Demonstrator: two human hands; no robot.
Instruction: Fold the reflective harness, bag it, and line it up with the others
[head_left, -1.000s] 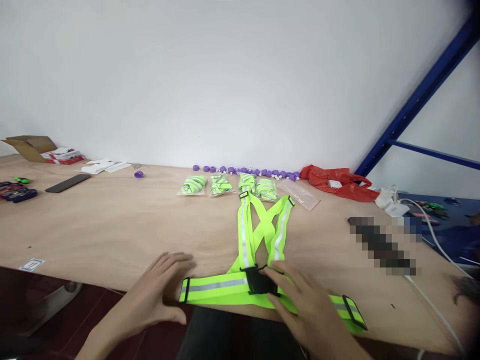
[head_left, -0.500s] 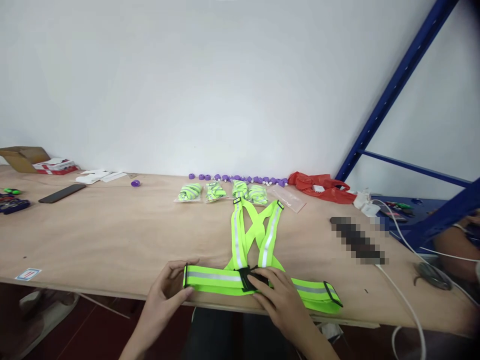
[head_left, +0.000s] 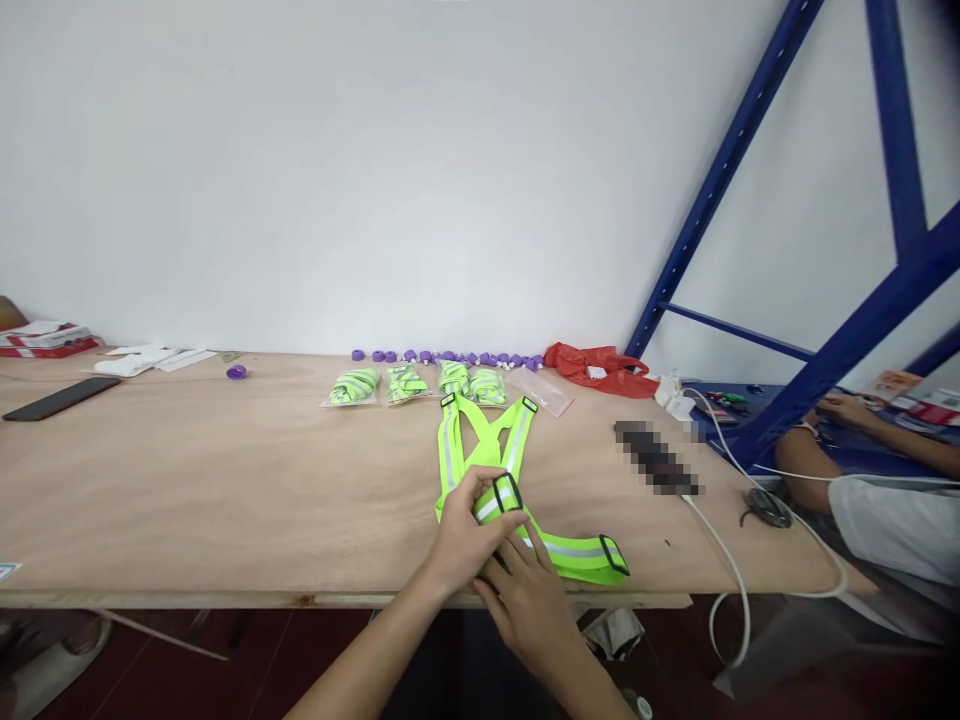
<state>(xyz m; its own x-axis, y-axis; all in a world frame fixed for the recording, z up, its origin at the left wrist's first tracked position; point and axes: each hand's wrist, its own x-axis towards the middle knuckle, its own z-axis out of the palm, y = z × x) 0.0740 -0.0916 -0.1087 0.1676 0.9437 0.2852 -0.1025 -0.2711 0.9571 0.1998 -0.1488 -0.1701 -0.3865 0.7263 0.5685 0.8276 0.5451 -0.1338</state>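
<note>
We see a neon yellow reflective vest (head_left: 486, 455) lying flat at the near edge of a wooden table (head_left: 225, 480). The left hand (head_left: 465, 535) has its fingers closed on the folded-over left end of the waist strap. The right hand (head_left: 529, 600) rests its fingers on the buckle beside it; whether they grip it, we cannot tell. Four bagged vests (head_left: 416, 383) lie farther back.
</note>
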